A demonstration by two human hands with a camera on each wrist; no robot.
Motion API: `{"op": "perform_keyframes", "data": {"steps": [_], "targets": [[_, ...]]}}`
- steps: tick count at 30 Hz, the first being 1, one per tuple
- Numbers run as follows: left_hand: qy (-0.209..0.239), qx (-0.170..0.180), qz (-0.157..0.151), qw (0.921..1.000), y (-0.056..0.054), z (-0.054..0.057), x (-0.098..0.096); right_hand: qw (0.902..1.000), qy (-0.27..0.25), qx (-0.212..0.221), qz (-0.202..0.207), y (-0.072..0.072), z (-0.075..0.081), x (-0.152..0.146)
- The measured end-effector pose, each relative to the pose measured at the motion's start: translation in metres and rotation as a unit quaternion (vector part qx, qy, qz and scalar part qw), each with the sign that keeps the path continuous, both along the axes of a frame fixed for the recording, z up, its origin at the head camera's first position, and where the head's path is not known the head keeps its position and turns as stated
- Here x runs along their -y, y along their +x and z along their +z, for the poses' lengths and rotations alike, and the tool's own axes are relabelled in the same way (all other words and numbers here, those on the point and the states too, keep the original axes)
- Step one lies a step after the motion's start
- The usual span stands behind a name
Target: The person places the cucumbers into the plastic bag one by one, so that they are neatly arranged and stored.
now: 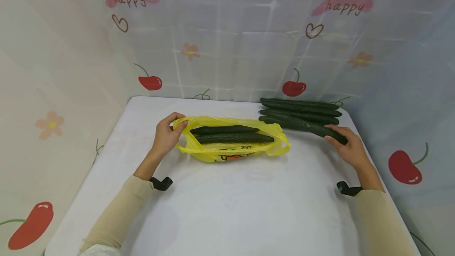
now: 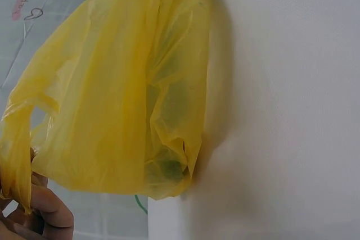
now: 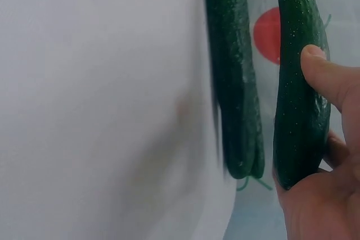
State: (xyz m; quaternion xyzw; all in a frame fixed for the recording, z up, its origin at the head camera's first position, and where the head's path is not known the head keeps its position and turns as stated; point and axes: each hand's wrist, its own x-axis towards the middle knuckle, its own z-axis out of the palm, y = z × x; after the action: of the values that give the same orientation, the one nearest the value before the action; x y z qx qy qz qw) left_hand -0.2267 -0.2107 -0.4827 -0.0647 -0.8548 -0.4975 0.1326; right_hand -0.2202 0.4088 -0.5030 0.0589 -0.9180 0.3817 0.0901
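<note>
A yellow plastic bag [image 1: 209,154] lies on its side on the table, its mouth spread wide. Two cucumbers [image 1: 234,137] show inside it. With thumb and fingers, my left hand [image 1: 165,135] pinches the bag's left handle; the left wrist view also shows the gathered handle [image 2: 16,161] at these fingers. At the right, my right hand [image 1: 350,149] grips the near end of a cucumber [image 3: 298,99], thumb on its side. That cucumber slants, its held end raised off the table and its far end by the others. Several more cucumbers [image 1: 298,103] lie side by side behind it.
The white table [image 1: 241,208] stands against a curtain [image 1: 241,50] printed with cherries, hearts and flowers, which hangs behind and at both sides. The cucumbers lie near the table's back right corner. Both wrists wear small black camera mounts [image 1: 161,183].
</note>
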Motion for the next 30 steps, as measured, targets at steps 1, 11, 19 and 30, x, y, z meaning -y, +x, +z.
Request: {"op": "perform_keyframes", "data": {"steps": [1,11,19,30], "targets": [[0.001,0.001,0.0,1.0,0.0,0.0,0.0,1.0,0.001,-0.003,0.001,0.001,0.002,0.001],[0.001,-0.001,-0.002,1.0,0.0,-0.001,0.0,0.9994,0.012,-0.028,0.016,0.009,0.022,0.017],[0.001,-0.001,-0.004,1.0,0.001,-0.001,0.001,0.9972,0.031,-0.061,0.03,0.016,0.039,0.038],[-0.002,-0.006,-0.002,1.0,0.003,-0.002,0.002,0.9896,0.055,-0.119,0.06,0.024,0.05,0.067]]}}
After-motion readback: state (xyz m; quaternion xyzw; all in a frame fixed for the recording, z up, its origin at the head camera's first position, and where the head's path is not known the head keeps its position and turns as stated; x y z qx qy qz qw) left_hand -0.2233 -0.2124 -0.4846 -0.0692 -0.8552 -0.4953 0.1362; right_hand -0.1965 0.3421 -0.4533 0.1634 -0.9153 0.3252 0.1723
